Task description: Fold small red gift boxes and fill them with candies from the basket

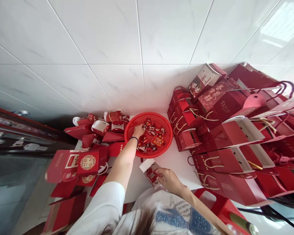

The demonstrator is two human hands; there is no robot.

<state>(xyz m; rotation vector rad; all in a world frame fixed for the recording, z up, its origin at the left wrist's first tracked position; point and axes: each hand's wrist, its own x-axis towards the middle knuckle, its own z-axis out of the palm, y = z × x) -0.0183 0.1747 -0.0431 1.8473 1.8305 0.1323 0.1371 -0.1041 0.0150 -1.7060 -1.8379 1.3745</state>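
My left hand point(138, 131), with a dark band at the wrist, reaches into a round red plastic basket point(170, 138). Its fingers curl down at the left edge of the small wrapped candies point(158, 141); whatever the fingertips hold is hidden. Nearer my body, my right hand point(170, 179) grips a small red gift box point(152, 173) by its right side. The box is tilted, with a pale flap point(147, 164) standing open toward the basket. My right thumb and fingers lie over the box's edge.
Many red gift boxes with cord handles point(218, 163) are stacked on the right of the white table point(172, 164). More red boxes point(88, 162) crowd the left side. A tiled wall point(115, 88) stands behind. A red stool point(220, 205) is at lower right.
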